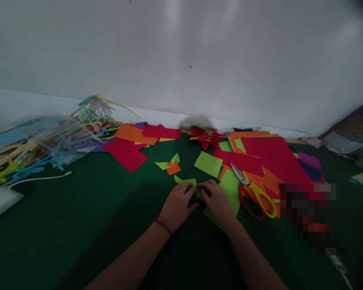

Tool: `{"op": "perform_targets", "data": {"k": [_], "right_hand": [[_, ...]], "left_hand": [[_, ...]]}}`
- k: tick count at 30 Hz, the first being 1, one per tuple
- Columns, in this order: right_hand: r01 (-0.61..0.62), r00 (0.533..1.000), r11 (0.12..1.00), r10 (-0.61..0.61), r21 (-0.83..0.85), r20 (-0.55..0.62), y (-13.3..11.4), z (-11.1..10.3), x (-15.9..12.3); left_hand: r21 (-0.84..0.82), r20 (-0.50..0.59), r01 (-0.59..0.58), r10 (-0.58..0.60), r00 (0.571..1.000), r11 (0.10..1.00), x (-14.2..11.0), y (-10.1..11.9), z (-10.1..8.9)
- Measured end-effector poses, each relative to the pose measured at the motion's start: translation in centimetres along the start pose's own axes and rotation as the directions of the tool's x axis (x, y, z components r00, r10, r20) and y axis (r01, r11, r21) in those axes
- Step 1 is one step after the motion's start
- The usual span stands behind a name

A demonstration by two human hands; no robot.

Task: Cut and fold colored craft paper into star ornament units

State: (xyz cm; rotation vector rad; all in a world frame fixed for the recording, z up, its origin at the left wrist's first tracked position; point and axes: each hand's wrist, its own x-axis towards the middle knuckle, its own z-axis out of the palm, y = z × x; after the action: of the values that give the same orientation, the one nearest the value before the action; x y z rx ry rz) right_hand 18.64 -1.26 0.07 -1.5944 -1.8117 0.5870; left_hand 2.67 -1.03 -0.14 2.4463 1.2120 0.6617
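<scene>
A small piece of light green paper lies on the dark green table under my fingers, partly hidden by them. My left hand, with a red cord at the wrist, pinches the paper from the left. From the right, my right hand closes its fingertips on the same piece. Just beyond them sits a folded green and orange paper piece. A flat green paper rectangle lies farther right. Larger green paper spreads partly beneath my right forearm.
Scissors with red and yellow handles rest on paper at the right. Behind are a heap of folded red paper and red sheets. Bagged pipe cleaners fill the left, near a white device. A white wall stands behind.
</scene>
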Motion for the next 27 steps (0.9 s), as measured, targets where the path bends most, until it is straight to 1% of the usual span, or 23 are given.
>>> {"op": "perform_targets", "data": {"k": [4,6,8,10,14,19,22,27], "right_hand": [[0.001,1.000,1.000,-0.002,0.014,0.015,0.10,0.01,0.13],[-0.013,1.000,0.998,0.012,0.053,0.022,0.01,-0.06,0.15],[-0.049,0.998,0.993,0.045,0.103,0.043,-0.11,-0.16,0.15],[-0.118,0.991,0.978,0.105,0.171,0.079,-0.16,-0.28,0.16],[-0.269,0.962,0.894,0.230,0.359,0.148,0.11,-0.43,0.27],[-0.314,0.950,0.812,0.265,0.492,0.169,0.52,-0.53,0.52],[-0.323,0.946,0.811,0.275,0.489,0.168,0.55,-0.59,0.57],[-0.273,0.961,0.868,0.230,0.415,0.153,0.42,-0.73,0.44]], "left_hand": [[-0.020,-0.007,0.005,-0.005,1.000,1.000,0.13,-0.07,0.00],[-0.020,-0.007,0.009,-0.009,1.000,1.000,0.18,-0.01,-0.08],[-0.016,-0.005,0.012,-0.012,1.000,1.000,0.22,0.06,-0.18],[-0.010,0.002,0.007,-0.007,1.000,1.000,0.23,0.11,-0.29],[-0.014,0.001,0.004,-0.004,1.000,1.000,0.24,0.12,-0.50],[0.025,-0.007,0.009,-0.009,1.000,1.000,0.24,0.16,-0.62],[0.046,-0.020,0.021,-0.020,1.000,0.999,0.17,0.28,-0.65],[0.049,-0.032,0.076,-0.074,0.997,0.996,0.05,0.43,-0.71]]}}
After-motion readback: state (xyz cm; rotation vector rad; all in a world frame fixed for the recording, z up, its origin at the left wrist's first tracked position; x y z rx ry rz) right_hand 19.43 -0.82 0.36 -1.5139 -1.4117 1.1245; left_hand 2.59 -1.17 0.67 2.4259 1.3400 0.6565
